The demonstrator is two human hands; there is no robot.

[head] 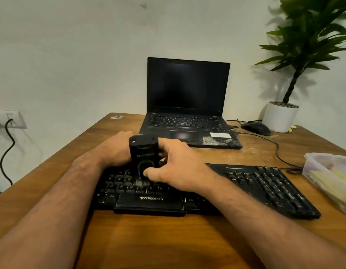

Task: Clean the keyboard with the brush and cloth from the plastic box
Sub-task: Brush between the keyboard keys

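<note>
A black Zebronics keyboard [265, 183] lies across the wooden desk in front of me. A black brush [143, 152] stands upright on its left-middle keys, its pale bristles down on the key rows. My right hand [176, 169] grips the brush from the right, with the thumb on its lower front. My left hand [114, 148] holds the brush's upper body from the left, and its fingers are hidden behind the brush. The clear plastic box [312, 162] sits at the right edge, with a yellow cloth [327, 177] inside.
An open black laptop [187, 105] stands behind the keyboard. A black mouse [256, 128] with its cable and a potted plant in a white pot [280, 117] are at the back right. A wall socket with a black cord [8, 144] is on the left.
</note>
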